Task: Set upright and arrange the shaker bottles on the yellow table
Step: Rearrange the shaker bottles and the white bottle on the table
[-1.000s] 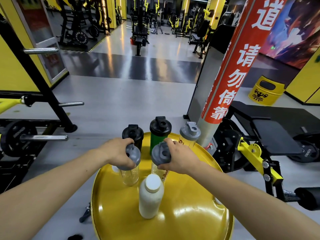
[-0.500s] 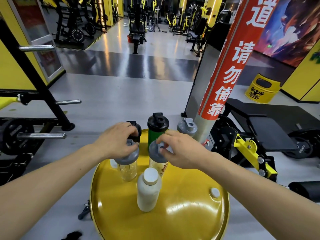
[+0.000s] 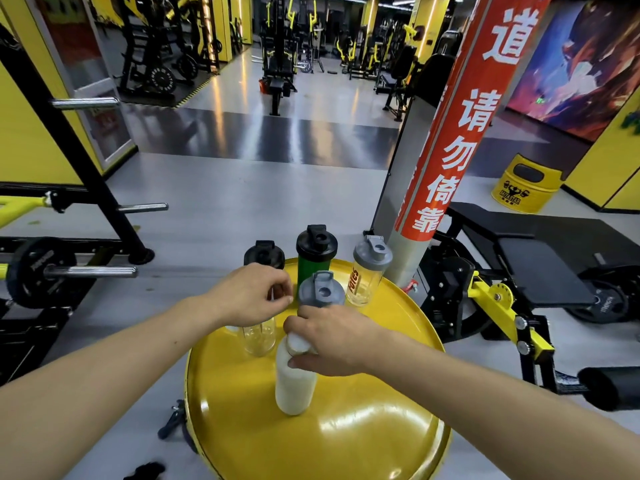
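Several bottles stand upright on the round yellow table (image 3: 363, 431). At the back are a black shaker (image 3: 264, 253), a green shaker with a black lid (image 3: 316, 251) and a clear grey-lidded shaker with orange print (image 3: 369, 271). In front of them stands another grey-lidded shaker (image 3: 322, 291). My left hand (image 3: 249, 295) rests on the top of a clear shaker (image 3: 259, 337), hiding its lid. My right hand (image 3: 332, 339) closes around the neck and white cap of a milky white bottle (image 3: 294, 386) nearest to me.
A red and grey pillar (image 3: 446, 161) rises just behind the table on the right. A black bench with yellow parts (image 3: 512, 271) stands to the right, a barbell rack with plates (image 3: 41, 271) to the left. A yellow bin (image 3: 526, 183) sits far right.
My right hand has left the grey-lidded shaker and come back toward me onto the white bottle's top. My left hand stays on the clear shaker's lid.
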